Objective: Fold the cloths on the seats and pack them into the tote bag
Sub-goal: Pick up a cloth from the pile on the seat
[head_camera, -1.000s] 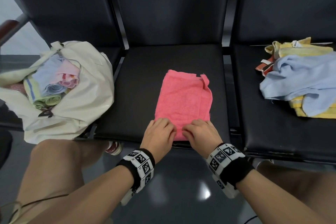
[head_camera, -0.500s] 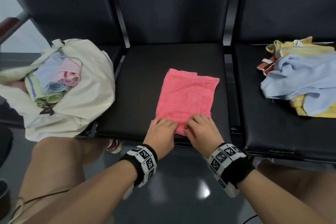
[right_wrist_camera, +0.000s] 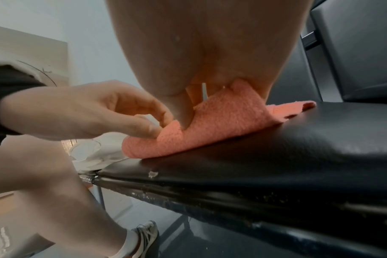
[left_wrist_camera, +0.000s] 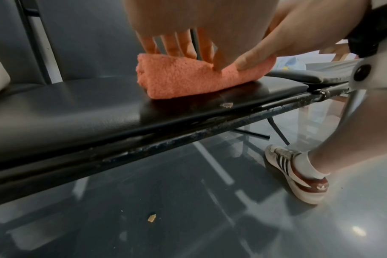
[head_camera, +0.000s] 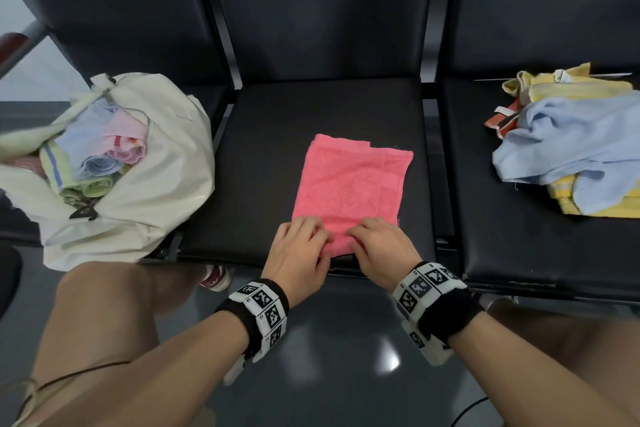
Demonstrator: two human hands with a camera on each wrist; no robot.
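Both hands — left (head_camera: 300,253) and right (head_camera: 382,248) — pinch the rolled near edge of the pink cloth (head_camera: 349,184) on the middle seat (head_camera: 263,149).

Black seats (head_camera: 270,135); cloths (head_camera: 349,184); tote bag (head_camera: 166,184)

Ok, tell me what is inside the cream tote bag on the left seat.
The cream fabric tote bag holds rolled cloths: a light blue one, a pink one and a green striped one. Anything beneath them is hidden by the rolls and the bag's walls.
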